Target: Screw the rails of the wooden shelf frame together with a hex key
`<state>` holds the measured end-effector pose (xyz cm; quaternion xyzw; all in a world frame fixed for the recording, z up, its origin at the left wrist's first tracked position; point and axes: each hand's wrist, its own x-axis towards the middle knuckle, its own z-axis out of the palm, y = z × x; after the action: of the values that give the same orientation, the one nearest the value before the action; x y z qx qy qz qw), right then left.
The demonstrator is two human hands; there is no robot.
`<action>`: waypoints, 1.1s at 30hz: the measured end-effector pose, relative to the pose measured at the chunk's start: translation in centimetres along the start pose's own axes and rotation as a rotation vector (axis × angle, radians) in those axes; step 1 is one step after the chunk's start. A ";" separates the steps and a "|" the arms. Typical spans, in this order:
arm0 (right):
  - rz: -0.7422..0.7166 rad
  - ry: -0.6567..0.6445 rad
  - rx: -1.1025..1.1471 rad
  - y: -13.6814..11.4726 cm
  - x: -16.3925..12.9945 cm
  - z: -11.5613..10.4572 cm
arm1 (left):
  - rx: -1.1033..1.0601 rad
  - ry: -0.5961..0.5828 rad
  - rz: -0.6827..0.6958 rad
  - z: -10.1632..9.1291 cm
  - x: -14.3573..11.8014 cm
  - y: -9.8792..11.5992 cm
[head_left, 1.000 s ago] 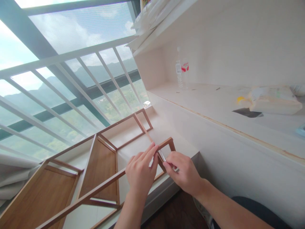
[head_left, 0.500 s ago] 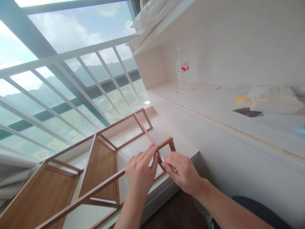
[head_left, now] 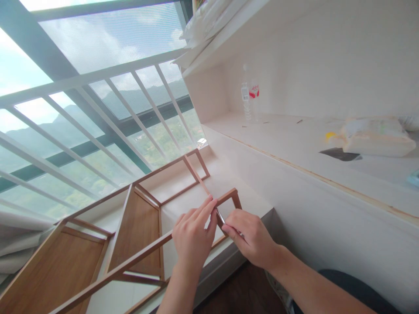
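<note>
A brown wooden rack frame [head_left: 144, 249] with panel shelves lies tilted on the white sill. My left hand [head_left: 193, 233] is closed round its near rail, close to the right end, thumb and fingertips beside the joint. In my right hand [head_left: 250, 235], pinched between thumb and curled fingers, is a thin shiny metal rod tool [head_left: 220, 215]. The rod's far tip meets the rail at my left fingertips. Its other end is mostly covered by my right hand, so its exact kind cannot be made out.
A window with a white railing [head_left: 121, 74] runs along the left. On the white shelf [head_left: 281, 135] at right stand a clear plastic bottle [head_left: 246, 98] and a soft plastic pack [head_left: 378, 135]. A grey curtain [head_left: 26, 242] hangs at the lower left.
The fingers of my right hand have shifted very slightly on the metal rod tool. My left hand and the rack keep their places.
</note>
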<state>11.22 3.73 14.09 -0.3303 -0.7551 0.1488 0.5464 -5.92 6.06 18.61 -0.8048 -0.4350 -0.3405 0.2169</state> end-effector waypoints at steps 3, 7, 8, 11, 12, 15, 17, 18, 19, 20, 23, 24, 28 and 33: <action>0.001 -0.008 0.010 0.0 0.0 0.0 | 0.001 0.004 0.003 0.0 0.0 0.0; 0.007 -0.006 0.009 0.3 -0.1 0.0 | 0.002 0.007 0.005 0.1 0.0 0.0; 0.010 -0.005 0.006 0.3 -0.2 0.1 | 0.001 0.008 0.007 0.1 0.0 0.0; 0.009 -0.001 -0.006 0.3 -0.2 0.1 | -0.005 0.006 0.007 0.1 0.0 0.0; 0.005 -0.002 -0.013 0.3 -0.2 0.1 | -0.005 0.007 0.008 0.1 0.0 0.0; -0.012 0.002 -0.047 0.0 -0.1 0.0 | 0.002 0.008 0.005 0.1 0.0 0.0; -0.027 0.023 -0.066 0.0 -0.1 -0.1 | 0.007 0.011 0.002 0.2 0.0 0.0; -0.035 0.042 -0.069 -0.1 -0.1 -0.1 | 0.006 0.012 0.001 0.2 0.0 0.1; -0.041 0.063 -0.068 -0.1 -0.1 -0.2 | 0.004 0.013 0.001 0.2 0.1 0.1; -0.046 0.082 -0.066 -0.1 -0.1 -0.2 | 0.002 0.013 0.000 0.2 0.1 0.1; -0.067 0.114 -0.079 0.1 -0.2 -0.4 | -0.004 0.014 -0.005 0.2 0.1 0.1; -0.075 0.118 -0.089 0.1 -0.2 -0.4 | -0.006 0.015 -0.006 0.2 0.1 0.1; -0.102 0.131 -0.136 0.2 -0.2 -0.4 | -0.012 0.014 -0.002 0.3 0.0 0.0; -0.085 0.142 -0.157 0.1 -0.3 -0.3 | -0.009 0.015 0.001 0.3 -0.1 0.0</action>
<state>11.62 3.56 13.97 -0.3496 -0.7370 0.0423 0.5770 -5.86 6.18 18.37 -0.8035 -0.4315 -0.3482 0.2165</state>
